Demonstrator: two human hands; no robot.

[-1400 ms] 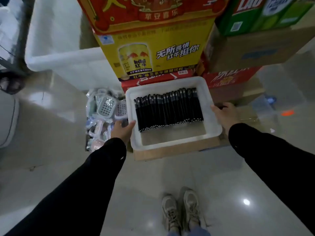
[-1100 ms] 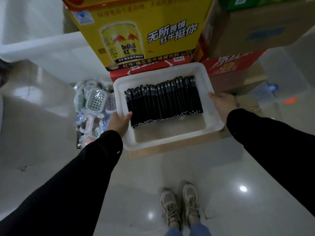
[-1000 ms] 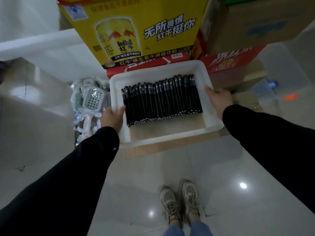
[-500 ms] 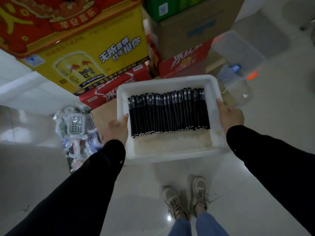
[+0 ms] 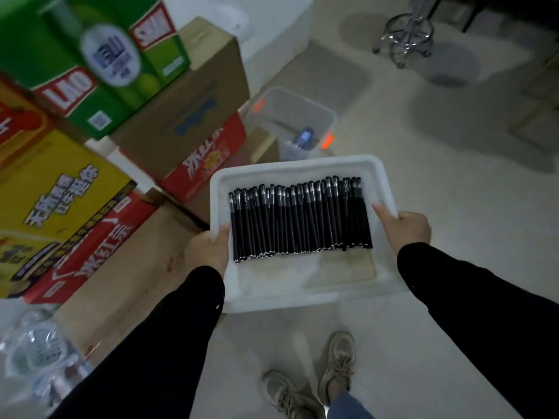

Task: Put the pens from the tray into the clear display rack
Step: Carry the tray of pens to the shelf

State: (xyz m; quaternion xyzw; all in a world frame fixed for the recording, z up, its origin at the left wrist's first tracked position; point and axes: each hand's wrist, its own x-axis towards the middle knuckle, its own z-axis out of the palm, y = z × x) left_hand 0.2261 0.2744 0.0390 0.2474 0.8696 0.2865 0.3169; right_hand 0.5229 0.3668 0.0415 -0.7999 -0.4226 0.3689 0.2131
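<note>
A white plastic tray (image 5: 302,169) is held in the air in front of me, above the floor. Inside it lies a row of several black pens (image 5: 299,219) side by side, caps pointing away from me. My left hand (image 5: 208,252) grips the tray's left rim, thumb inside. My right hand (image 5: 405,226) grips the right rim, thumb along the inner wall. No clear display rack can be made out with certainty.
Stacked cartons stand at the left: a green one (image 5: 90,62), a yellow one (image 5: 51,201), red ones (image 5: 208,158), brown ones (image 5: 187,113). A clear plastic bin (image 5: 290,122) sits on the floor beyond the tray. A chrome stool base (image 5: 405,37) is far right. Bagged items (image 5: 39,355) lie lower left.
Both hands lifted the tray off the brown carton and carried it right, away from the stacked boxes. The view swung right, so the clear bin and stool came into sight.
</note>
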